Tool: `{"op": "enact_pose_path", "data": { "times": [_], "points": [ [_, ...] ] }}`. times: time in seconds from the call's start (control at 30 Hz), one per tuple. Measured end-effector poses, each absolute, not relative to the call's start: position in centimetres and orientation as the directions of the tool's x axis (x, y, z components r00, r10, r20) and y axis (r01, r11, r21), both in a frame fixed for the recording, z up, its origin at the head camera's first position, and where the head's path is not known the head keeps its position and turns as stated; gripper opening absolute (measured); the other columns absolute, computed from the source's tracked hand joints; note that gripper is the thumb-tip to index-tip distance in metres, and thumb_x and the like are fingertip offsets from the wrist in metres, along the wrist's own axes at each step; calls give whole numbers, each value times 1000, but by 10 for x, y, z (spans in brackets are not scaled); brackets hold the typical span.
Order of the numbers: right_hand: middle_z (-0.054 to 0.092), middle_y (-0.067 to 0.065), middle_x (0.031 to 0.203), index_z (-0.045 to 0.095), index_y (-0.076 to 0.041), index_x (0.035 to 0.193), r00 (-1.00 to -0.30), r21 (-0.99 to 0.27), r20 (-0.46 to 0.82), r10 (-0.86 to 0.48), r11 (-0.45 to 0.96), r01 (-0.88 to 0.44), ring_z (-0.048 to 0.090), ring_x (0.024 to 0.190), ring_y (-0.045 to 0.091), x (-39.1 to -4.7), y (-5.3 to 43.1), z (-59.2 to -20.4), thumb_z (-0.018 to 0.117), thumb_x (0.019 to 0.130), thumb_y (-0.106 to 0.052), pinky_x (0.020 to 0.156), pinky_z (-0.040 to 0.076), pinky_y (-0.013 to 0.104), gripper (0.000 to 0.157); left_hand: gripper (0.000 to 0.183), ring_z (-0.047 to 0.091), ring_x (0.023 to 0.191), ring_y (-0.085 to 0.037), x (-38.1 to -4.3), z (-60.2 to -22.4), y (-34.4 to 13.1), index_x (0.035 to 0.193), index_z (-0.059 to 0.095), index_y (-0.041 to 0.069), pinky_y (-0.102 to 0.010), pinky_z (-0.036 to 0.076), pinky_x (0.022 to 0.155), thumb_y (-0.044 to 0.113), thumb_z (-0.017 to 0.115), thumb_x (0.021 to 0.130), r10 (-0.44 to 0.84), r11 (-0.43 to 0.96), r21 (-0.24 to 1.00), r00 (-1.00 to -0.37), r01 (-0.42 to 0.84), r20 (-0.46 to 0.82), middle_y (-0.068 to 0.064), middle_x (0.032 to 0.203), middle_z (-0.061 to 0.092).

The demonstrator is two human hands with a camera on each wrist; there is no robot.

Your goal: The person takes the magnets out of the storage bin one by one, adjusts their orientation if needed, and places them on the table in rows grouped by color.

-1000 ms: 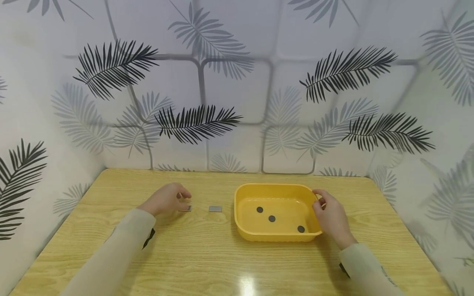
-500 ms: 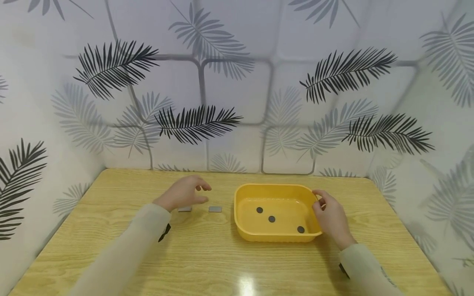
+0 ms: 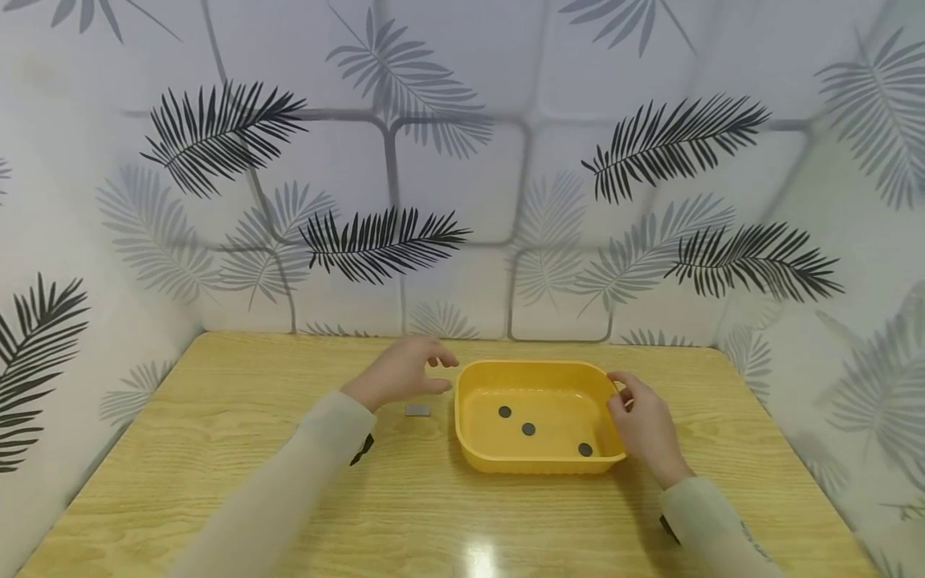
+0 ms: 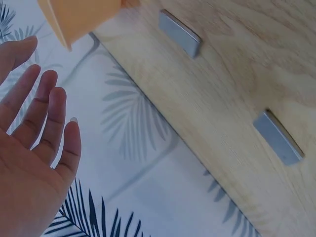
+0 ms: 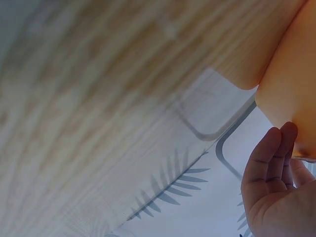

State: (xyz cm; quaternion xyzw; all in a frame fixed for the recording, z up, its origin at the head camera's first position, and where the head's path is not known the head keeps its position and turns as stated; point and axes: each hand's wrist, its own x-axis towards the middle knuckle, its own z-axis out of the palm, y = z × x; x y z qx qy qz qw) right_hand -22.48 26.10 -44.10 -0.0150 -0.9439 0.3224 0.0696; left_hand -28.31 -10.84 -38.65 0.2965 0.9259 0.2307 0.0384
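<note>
My left hand (image 3: pixel 405 371) hovers just left of a yellow plastic basin (image 3: pixel 542 465), its fingers spread and relaxed. In the left wrist view the palm holds nothing. Two small flat grey metallic blocks, one upper (image 4: pixel 180 33) and one lower right (image 4: pixel 279 138), lie on the wooden table. The head view shows only one grey block (image 3: pixel 417 410), below the left hand; the other is hidden behind the wrist. With fingers on the outer wall, my right hand (image 3: pixel 645 421) grips the basin's right rim. Three dark round discs, including one disc (image 3: pixel 529 429), lie on the basin's floor.
The wooden table (image 3: pixel 433 522) ends at the back against a pale wall (image 3: pixel 462 289) printed with dark and grey leaves. Similar walls stand at both sides.
My left hand has moved right from the left grey block, past the second one, to near the basin's left rim. The right hand and basin stay put.
</note>
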Motion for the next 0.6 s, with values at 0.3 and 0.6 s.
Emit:
{"op": "enact_pose_path", "data": {
  "times": [0.3,0.6],
  "points": [
    [65,18,102,53,-3,145,-991,-607,114,73,795,-11,56,74,22,-224,261,-440,50,103,-13,58,47,28,42,36,67,112,-26,-283,-391,-77,124,73,7,-40,56,99,20,79,91,616,669,491,-786,558,54,-7,122,73],
    [65,18,103,53,-4,145,-991,-608,112,76,794,-8,57,75,22,-225,261,-440,50,103,-13,59,47,28,42,34,67,111,-28,-281,-394,-54,122,74,5,-40,56,97,17,79,90,670,632,483,-740,606,51,-9,120,73]
  ]
}}
